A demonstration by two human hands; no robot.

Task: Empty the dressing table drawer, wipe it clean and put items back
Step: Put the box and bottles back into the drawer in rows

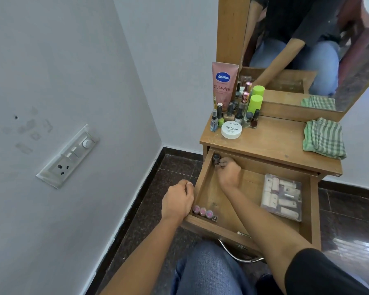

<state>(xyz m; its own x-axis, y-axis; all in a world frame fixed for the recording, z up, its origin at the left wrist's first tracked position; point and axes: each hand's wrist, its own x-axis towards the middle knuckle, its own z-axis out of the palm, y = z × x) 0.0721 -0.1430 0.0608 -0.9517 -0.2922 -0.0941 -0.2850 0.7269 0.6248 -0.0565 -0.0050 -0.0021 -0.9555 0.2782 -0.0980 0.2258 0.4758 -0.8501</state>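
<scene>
A switch panel (68, 156) sits on the pale grey wall (73, 50). A wood-framed mirror (307, 50) stands above the dark speckled floor (177, 167).

Upper centre, the Vaseline tube (224, 86) is pink with a blue badge, beside lime-green caps (255, 103) and a white tub (231, 129). At right, the cloth (323, 138) is green-and-white checked. The drawer (202, 177) is tan wood and holds pink-capped bottles (202, 210) and a dark grey bottle (216, 157). The floor (175, 167) is dark speckled brown, the wall (73, 60) pale grey, and the jeans (207, 271) blue.
</scene>
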